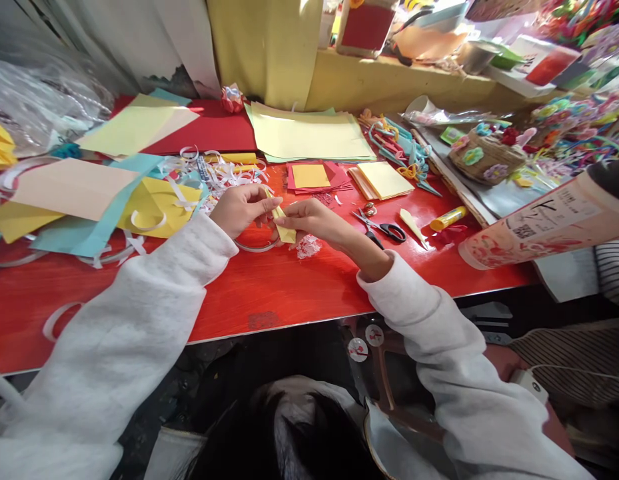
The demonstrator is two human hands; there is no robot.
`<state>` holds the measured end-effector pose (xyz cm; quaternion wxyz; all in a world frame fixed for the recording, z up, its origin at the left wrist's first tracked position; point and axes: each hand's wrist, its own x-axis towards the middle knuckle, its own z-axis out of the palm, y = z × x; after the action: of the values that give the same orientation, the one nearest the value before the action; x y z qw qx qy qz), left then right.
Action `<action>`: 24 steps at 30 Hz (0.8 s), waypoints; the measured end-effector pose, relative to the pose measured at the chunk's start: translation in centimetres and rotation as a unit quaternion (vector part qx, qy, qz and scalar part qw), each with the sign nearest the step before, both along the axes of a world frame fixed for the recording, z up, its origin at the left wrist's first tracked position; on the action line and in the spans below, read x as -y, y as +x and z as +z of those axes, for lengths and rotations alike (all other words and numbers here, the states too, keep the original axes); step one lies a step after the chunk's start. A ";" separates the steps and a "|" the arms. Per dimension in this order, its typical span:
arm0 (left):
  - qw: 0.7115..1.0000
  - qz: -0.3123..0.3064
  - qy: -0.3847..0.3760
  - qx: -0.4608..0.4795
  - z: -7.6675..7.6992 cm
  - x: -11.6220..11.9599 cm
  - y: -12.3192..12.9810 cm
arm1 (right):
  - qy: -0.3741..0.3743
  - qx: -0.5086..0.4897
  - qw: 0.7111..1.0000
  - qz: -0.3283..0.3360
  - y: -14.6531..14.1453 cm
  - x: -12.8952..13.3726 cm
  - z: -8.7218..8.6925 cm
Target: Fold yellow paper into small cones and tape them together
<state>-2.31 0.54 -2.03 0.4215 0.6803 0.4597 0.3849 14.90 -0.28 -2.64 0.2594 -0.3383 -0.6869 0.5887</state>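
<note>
Two hands [240,212] [315,220], one held paper [286,231] — plus one pair of black-handled scissors [382,228], two round stickers [358,350].

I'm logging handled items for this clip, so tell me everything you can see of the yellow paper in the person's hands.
The yellow paper is a small, pale yellow piece, folded narrow, with visible creases; it looks thin and matte. It slants, its wider end toward the person. The left hand pinches its far end, and fingers of the right hand lie across its middle, hiding part of it. It is over the red table; whether it touches the tabletop cannot be told.
</note>
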 end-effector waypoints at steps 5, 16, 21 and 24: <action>0.999 0.028 0.000 0.017 -0.2 -0.2 -0.2 | -0.036 0.011 0.999 0.029 0.1 0.0 0.0; 1.000 0.016 -0.009 0.010 -0.3 -0.4 -0.1 | -0.073 -0.054 0.996 -0.016 -0.2 0.1 -0.1; 0.998 0.048 0.010 0.029 -0.5 -0.8 -0.5 | -0.113 -0.072 0.991 0.007 0.0 0.1 0.0; 0.997 0.058 0.011 0.039 -0.5 -0.8 -0.5 | -0.108 -0.062 0.992 0.005 0.0 0.1 0.2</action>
<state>-2.81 1.35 -2.53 0.4082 0.6414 0.4776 0.4402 14.86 -0.40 -2.47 0.2603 -0.3242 -0.6035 0.6804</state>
